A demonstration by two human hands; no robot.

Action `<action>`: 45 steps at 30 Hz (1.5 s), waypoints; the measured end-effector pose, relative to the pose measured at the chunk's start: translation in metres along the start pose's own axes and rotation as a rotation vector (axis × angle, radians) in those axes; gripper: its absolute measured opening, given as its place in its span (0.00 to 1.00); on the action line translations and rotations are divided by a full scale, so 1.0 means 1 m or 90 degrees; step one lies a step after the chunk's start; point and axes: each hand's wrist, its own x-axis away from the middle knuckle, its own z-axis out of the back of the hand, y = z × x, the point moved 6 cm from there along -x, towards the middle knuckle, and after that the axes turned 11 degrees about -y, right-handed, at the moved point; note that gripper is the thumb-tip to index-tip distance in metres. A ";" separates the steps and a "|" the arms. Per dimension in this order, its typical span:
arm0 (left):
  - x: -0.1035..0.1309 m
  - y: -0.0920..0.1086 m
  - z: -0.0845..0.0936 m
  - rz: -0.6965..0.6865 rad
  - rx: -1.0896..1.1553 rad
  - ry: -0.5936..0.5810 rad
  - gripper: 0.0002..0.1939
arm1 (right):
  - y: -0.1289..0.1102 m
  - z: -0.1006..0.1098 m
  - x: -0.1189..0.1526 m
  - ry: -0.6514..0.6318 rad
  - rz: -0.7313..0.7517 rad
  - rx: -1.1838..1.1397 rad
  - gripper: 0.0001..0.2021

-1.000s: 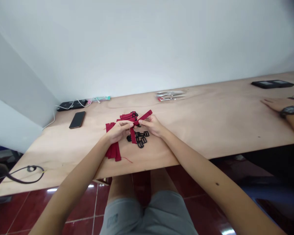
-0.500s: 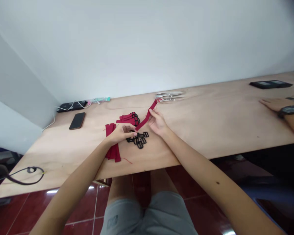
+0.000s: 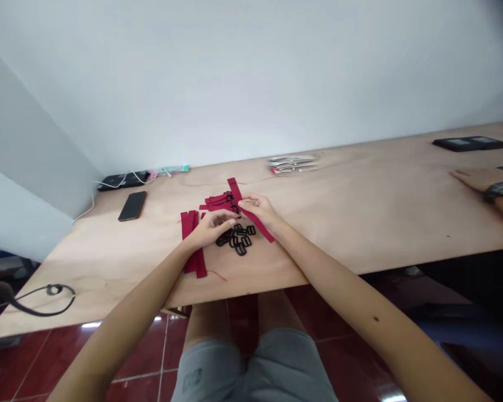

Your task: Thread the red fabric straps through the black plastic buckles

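My right hand (image 3: 260, 213) pinches a dark red webbing strap (image 3: 257, 224) near its middle. One end of the strap points up toward the wall, the other hangs toward the table's front edge. My left hand (image 3: 213, 228) hovers beside a small heap of black plastic slide buckles (image 3: 242, 241), its fingers curved and thumb apart, with nothing visible in them. Behind it lie several red straps with black buckles on them (image 3: 216, 201). Under and beside my left wrist rests a stack of plain red straps (image 3: 188, 223), partly hidden by the forearm.
A phone (image 3: 132, 206) and a black device with a white cable (image 3: 123, 180) lie at the left. Flat plastic packets (image 3: 291, 164) sit near the wall. At the right, another person's hand (image 3: 475, 178) rests on the wooden table (image 3: 360, 206), near a black case (image 3: 470, 144).
The strap has swung from a rightward slant to a leftward one, its lower end leaving my left hand. My right hand has shifted slightly left.
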 end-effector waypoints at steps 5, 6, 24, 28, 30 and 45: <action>0.000 0.003 0.001 0.006 0.008 0.030 0.17 | 0.003 -0.008 0.001 -0.045 -0.027 0.000 0.26; 0.000 0.002 0.001 0.009 0.003 0.035 0.18 | 0.005 -0.009 0.002 -0.058 -0.032 0.008 0.26; 0.007 0.016 0.035 -0.036 0.338 0.209 0.17 | -0.002 0.014 0.003 0.025 0.058 0.667 0.19; 0.032 0.024 0.059 0.025 0.286 0.250 0.14 | 0.000 0.007 0.006 -0.019 0.017 0.755 0.15; 0.048 0.020 0.070 0.064 0.213 0.273 0.17 | 0.001 0.002 0.007 -0.029 0.022 0.749 0.15; 0.043 0.030 0.055 0.017 -0.628 0.192 0.10 | 0.011 0.007 -0.003 -0.020 0.121 0.681 0.11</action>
